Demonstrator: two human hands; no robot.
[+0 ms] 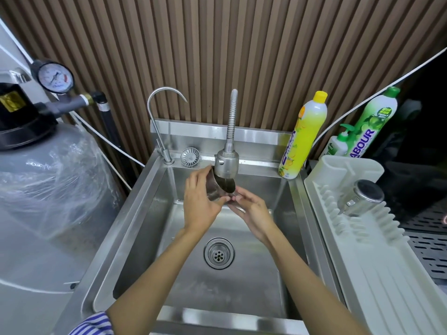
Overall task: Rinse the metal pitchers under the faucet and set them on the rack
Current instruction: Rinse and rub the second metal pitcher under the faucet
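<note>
Reaching over a steel sink (135,213), a person w/ a striped sleeve (94,322) at 7 o'clock stretches both bare forearms past the drain (219,253) near the basin's centre. Left hand (200,201) wraps curled fingers & thumb round the body of a small metal pitcher (215,189), which is tilted, its dark mouth facing 2 o'clock. Right hand (251,213) meets the pitcher's lower edge from 4 o'clock; whether those fingers pinch it or only touch can't be told. Pitcher is held above the basin at 12 o'clock from the drain, its mouth directly under the spray head of the flexible faucet (226,165). At 3 o'clock, a white dish rack (362,262) sits beside the sink w/ a 2nd metal pitcher (362,199) upside down at its far end. On the back ledge: strainer plug (189,157) & gooseneck tap (159,122) at 11 o'clock, yellow dish-soap bottle (303,134) at 1 o'clock. Beyond the rack stand a pump bottle (337,143) & green detergent bottle (372,126). Plastic-wrapped filter tank (48,189) w/ pressure gauge (55,76) fills 9–10 o'clock.
</note>
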